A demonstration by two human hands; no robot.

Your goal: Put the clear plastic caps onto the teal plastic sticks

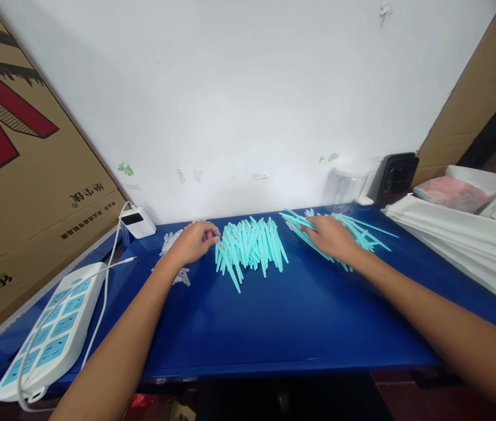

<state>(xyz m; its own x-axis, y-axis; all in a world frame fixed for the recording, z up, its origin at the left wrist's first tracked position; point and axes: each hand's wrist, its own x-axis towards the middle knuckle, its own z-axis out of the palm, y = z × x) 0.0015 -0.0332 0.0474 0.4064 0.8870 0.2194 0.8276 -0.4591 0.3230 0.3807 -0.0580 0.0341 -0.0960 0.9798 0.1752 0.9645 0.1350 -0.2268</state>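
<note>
The middle heap of teal plastic sticks [251, 245] lies far back on the blue tabletop [274, 327], near the wall, its pieces lying mostly one way, with tapered ends toward the person, which suggests they were laid down in order rather than dumped. The left hand [191, 242] rests at this heap's left edge, fingers curled and fingertips drawn together against the thumb; whether a small piece is pinched there I cannot tell. Just behind and under that wrist is a scatter of small clear plastic pieces [172, 241], close enough to pick from without shifting the arm. To the right, apart from the middle heap, is a looser pile of longer teal sticks [368, 237], crossed at many angles; the right hand [330, 238] lies palm down on it, fingers spread and relaxed, pressing on the pile rather than gripping any one stick. The kinds of pieces are kept in separate groups, each within reach of one hand. Behind the right pile stand a clear plastic container [344, 188] and a black device [395, 178]; a stack of white bags [453, 245] crowds the right edge. On the left, a power strip [50, 333] with its white cable [106, 280] and a white charger [137, 223] hem in the left arm, with a cardboard box [24, 187] leaning beyond.
</note>
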